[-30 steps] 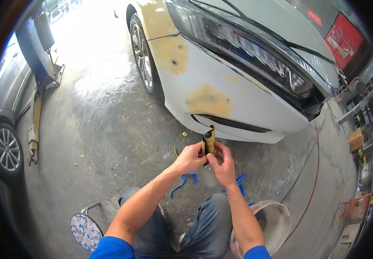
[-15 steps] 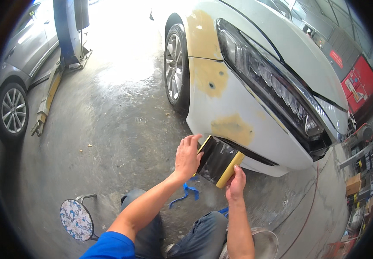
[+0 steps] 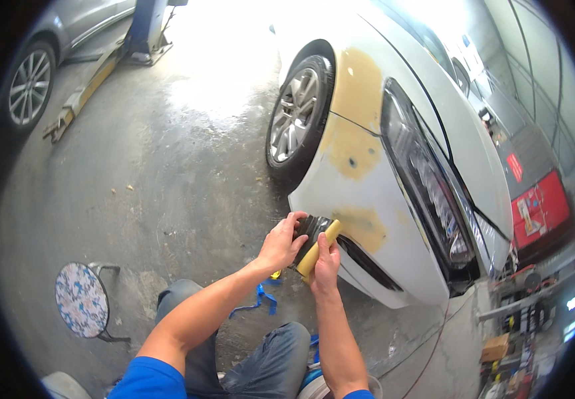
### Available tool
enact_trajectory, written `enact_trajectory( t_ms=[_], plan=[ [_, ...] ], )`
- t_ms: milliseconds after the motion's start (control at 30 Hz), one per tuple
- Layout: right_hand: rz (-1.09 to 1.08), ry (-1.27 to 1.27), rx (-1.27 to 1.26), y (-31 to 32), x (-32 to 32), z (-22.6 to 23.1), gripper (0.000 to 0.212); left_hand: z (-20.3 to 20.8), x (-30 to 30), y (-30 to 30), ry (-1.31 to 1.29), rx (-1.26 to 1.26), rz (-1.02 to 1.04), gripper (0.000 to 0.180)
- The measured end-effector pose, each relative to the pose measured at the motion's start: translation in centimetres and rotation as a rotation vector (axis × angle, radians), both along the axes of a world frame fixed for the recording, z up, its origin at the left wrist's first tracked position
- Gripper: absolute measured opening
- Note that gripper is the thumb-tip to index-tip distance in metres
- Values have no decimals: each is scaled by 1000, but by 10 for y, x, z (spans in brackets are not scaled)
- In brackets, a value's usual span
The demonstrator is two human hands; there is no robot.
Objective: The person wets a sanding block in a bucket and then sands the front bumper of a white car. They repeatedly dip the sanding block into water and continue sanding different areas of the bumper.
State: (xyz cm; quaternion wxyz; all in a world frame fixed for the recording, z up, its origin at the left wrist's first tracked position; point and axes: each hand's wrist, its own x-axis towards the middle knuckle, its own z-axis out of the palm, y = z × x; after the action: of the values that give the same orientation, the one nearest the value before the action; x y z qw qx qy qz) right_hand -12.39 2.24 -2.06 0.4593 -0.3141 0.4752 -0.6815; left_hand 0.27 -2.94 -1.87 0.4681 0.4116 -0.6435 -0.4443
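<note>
Between my two hands is a sheet of what looks like sandpaper, black on one face and yellow on the other, bent and curled along its right side. My left hand grips its black left part with bent fingers. On the yellow curled edge, my right hand closes with thumb and fingers. Just beyond the sheet is the front corner of a white car, with yellowish filler patches on its fender and bumper. Whether the sheet touches the bumper I cannot tell. Part of the lower bumper slot shows beside it.
A round patterned stool stands at the left. Torn blue tape lies on the floor near my knees, and a bucket is partly hidden by my right arm. Far left are a lift arm and a grey car.
The sheet has gone from spread nearly flat to bent and narrower, its yellow side turned toward me. My hands are closer together. The whole view has shifted and tilted.
</note>
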Motion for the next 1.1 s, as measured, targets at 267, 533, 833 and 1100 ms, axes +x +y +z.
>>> enact_trajectory(
  t_ms=[267, 533, 833, 1100],
  plan=[
    [178, -41, 81, -11, 28, 23, 25, 10, 30, -14, -47, 171, 8, 40],
    [227, -95, 112, -3, 17, 32, 36, 19, 23, -1, -69, 106, -143, 54],
    [141, 69, 123, -7, 12, 11, 23, -3, 18, 3, -258, -58, -200, 63],
    [-7, 293, 3, 1, 8, 0, 47, 6, 23, 6, -222, -57, -217, 56]
  ],
)
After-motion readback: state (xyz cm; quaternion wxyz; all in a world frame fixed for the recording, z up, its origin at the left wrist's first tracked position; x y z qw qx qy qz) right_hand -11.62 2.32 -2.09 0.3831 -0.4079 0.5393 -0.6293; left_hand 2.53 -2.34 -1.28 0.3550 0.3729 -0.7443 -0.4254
